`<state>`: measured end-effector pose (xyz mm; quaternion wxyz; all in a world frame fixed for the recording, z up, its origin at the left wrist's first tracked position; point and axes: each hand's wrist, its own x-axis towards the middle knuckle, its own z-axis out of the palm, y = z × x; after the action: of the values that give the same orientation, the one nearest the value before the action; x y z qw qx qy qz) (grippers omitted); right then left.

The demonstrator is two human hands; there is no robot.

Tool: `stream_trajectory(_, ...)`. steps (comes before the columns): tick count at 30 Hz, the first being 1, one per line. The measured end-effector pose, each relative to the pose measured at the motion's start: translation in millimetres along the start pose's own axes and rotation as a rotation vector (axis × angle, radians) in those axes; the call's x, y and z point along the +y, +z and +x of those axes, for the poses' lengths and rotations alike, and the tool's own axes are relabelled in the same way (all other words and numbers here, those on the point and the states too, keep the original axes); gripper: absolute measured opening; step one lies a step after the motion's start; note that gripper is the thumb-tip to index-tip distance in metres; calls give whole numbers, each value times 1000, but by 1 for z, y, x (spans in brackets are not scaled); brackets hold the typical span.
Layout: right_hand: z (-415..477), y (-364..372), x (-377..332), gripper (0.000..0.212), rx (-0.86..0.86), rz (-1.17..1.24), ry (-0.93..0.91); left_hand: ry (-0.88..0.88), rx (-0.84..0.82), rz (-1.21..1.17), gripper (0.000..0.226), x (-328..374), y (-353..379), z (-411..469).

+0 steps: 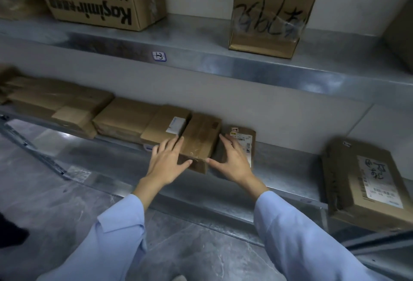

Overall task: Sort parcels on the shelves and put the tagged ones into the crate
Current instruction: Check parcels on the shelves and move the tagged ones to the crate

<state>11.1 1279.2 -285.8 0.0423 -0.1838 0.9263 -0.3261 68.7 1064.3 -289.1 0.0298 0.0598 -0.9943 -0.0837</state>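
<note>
Far-left cartons (pixel 55 99): flat brown parcels lying on the lower shelf (pixel 290 164), blurred, no tag legible.
Printed carton (pixel 100 1): sits on the upper shelf (pixel 201 32), upside down by its lettering, not yet handled as far as can be judged.
Shelf marker (pixel 159 56): a small handwritten sticker on the front lip of the upper shelf.
White-labelled box (pixel 165 126): on the lower shelf, touching the taped box on its left side.
Left hand (pixel 166 160): fingers (pixel 172 144) straight and spread, laid flat across the near left edge of the taped box, thumb at its front corner; curled round nothing.
Taped box (pixel 201 137): the parcel in hand, on the lower shelf between the two palms, its near corner overhanging the shelf lip.
Right hand (pixel 232 160): fingers (pixel 225 141) straight along the box's right side, thumb touching the front corner, pressing rather than gripping.
Small labelled parcel (pixel 248 135): just behind the right hand, against the wall.
Scrawled cube (pixel 272 14): alone on the upper shelf, well apart from the rest.
Large parcel (pixel 366 182): at the right end of the lower shelf, its printed label facing up.
Crate: not in view (so what has gone into it cannot be told).
Progress: probably much left, since several labelled parcels sit on the shelves and this one is only being squared up or checked.
</note>
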Motion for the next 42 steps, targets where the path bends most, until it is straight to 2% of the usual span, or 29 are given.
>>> stream_trajectory(10, 7, 34, -25, 105, 13, -120, 137, 206, -63, -53, 88, -33, 14, 39)
stream_trajectory(15, 5, 48, -32, 110, 30, -123, 231, 265, -43, -98, 90, -40, 22, 49)
stream_trajectory(24, 8, 64, -39, 101, 64, -5, 266, 267, 11, -184, 88, -40, 24, 51)
stream_trajectory(31, 6, 50, -39, 104, 126, 128, 219, 252, 95, -405, 83, -28, 17, 40)
stream_trajectory(36, -2, 34, -40, 101, 162, 220, 209, 214, 41, -650, 87, -15, 4, 39)
stream_trajectory(42, -6, 13, -45, 103, 159, 241, 195, 197, 51, -731, 86, -1, -10, 36)
